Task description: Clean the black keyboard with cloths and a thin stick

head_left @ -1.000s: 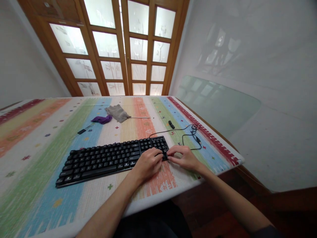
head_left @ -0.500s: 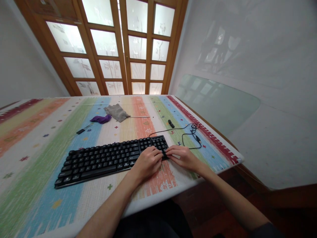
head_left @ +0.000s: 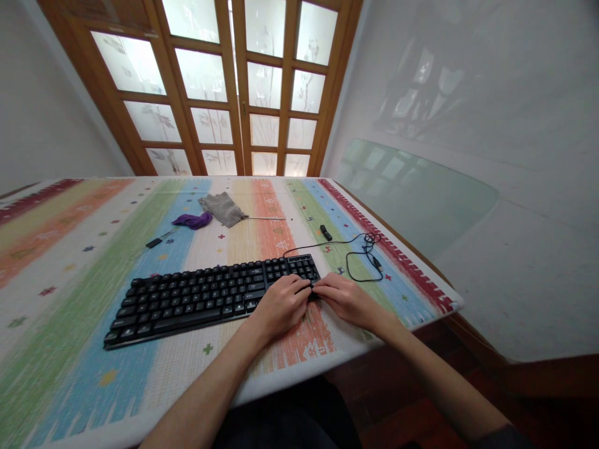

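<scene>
A black keyboard (head_left: 187, 300) lies slantwise on the striped tablecloth near the table's front edge. Over the lower part of its number pad is my left hand (head_left: 284, 304), fingers bent and drawn together. My right hand (head_left: 345, 298) comes in from the other side at the keyboard's right end, its thumb and fingers pinched. The fingertips of both hands almost meet there. Whatever small thing may be between them is hidden. From the keyboard's back edge runs a thin black cable (head_left: 322, 245), loosely coiled at the right, with a USB plug (head_left: 376, 264) on its end.
Beyond the keyboard lie a grey cloth (head_left: 223, 209), a purple cloth (head_left: 193, 221) and a black-handled brush-like tool (head_left: 154, 242). A thin rod (head_left: 266, 218) extends from the grey cloth. A small black object (head_left: 326, 232) sits near the cable. A wall (head_left: 528, 262) stands right of the table.
The camera view has shifted slightly. Both hands stay at the keyboard's right end, with the right fingertips a little closer together.
</scene>
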Action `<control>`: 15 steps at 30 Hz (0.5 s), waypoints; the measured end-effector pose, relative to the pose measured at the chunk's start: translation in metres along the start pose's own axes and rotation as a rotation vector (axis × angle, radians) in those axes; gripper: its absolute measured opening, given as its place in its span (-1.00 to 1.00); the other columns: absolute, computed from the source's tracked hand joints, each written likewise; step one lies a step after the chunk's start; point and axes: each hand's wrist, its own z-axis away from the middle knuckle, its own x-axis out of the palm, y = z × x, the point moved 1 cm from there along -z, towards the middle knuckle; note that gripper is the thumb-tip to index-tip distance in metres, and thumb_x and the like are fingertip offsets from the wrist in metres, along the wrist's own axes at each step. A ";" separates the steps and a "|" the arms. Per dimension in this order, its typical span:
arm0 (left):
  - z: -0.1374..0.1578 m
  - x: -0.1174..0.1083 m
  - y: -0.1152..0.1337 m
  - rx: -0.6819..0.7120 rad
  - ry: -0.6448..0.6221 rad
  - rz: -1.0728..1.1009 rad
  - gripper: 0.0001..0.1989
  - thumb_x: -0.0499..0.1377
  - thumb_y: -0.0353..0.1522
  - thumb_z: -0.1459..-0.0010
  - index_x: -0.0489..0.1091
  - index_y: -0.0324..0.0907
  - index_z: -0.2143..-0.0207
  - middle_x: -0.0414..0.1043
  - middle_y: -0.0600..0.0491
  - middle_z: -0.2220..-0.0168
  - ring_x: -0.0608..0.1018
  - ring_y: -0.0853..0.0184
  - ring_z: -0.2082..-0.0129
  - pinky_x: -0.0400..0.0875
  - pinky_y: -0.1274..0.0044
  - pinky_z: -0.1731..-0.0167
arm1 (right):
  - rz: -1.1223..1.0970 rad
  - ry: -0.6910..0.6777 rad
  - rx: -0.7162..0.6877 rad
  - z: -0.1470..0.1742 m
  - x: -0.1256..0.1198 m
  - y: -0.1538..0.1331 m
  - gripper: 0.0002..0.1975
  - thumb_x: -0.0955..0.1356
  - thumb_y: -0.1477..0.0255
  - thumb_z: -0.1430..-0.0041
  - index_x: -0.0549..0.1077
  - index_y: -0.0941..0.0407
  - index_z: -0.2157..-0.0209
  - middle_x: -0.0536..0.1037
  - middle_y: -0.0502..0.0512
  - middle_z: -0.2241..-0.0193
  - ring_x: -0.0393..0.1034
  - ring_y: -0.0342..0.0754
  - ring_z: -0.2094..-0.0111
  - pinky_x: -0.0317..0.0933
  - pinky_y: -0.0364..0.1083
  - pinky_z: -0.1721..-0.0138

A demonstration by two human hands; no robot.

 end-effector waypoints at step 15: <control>0.000 0.005 -0.001 0.007 -0.010 0.006 -0.79 0.07 -0.52 -0.25 0.48 -0.28 0.15 0.55 -0.12 0.08 0.52 0.17 0.08 0.51 0.28 0.04 | -0.027 0.091 0.034 0.004 0.006 -0.006 -0.70 0.22 0.63 -0.31 0.51 0.10 0.09 0.58 0.16 0.23 0.42 0.00 0.21 0.40 -0.01 0.19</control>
